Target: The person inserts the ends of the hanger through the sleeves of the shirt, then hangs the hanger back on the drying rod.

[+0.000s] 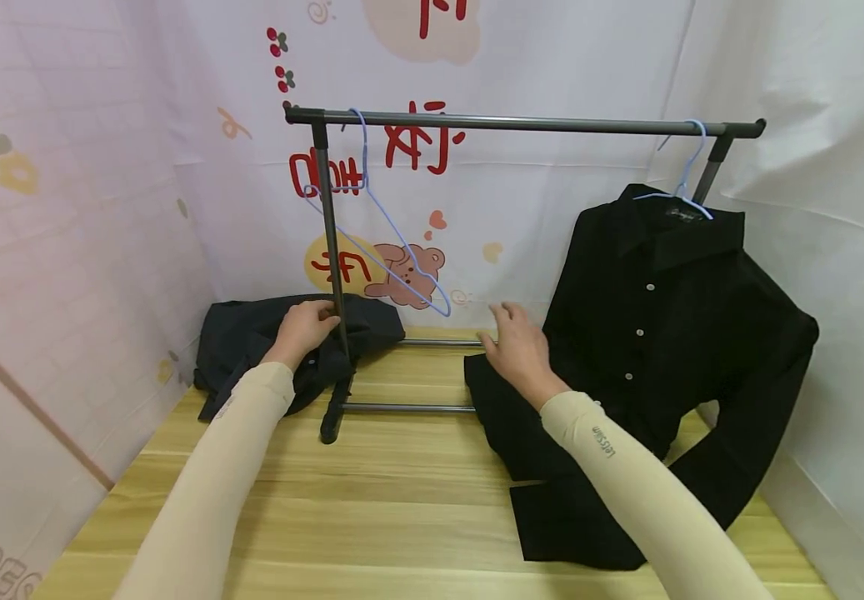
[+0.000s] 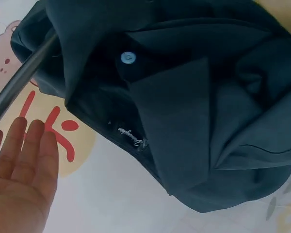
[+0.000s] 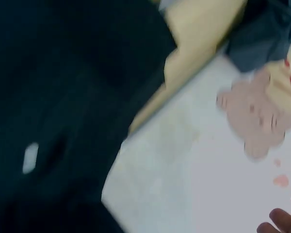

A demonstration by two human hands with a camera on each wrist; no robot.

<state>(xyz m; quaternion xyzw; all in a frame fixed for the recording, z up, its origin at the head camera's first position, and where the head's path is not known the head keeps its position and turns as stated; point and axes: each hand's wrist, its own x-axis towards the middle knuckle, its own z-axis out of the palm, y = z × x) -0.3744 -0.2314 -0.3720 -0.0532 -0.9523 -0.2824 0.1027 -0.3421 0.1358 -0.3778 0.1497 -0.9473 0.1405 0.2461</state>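
A crumpled dark shirt [image 1: 252,342] lies at the back left of the wooden table [image 1: 402,500], round the foot of a grey clothes rack [image 1: 521,123]. My left hand [image 1: 312,325] hovers just above it beside the rack post [image 1: 330,267]. In the left wrist view that hand [image 2: 24,170] shows straight fingers holding nothing, near the shirt's collar and button [image 2: 128,58]. A black buttoned shirt [image 1: 664,333] hangs from a light-blue hanger [image 1: 690,179] at the right, its tail on the table. My right hand [image 1: 510,329] floats open by its left edge. An empty blue hanger [image 1: 372,217] hangs at the left.
Printed cloth backdrops [image 1: 102,208] close in the left, back and right sides. The rack's lower rails [image 1: 409,407] run across the table's far half. The near half of the table is bare wood. The right wrist view is blurred, showing only black cloth [image 3: 63,121].
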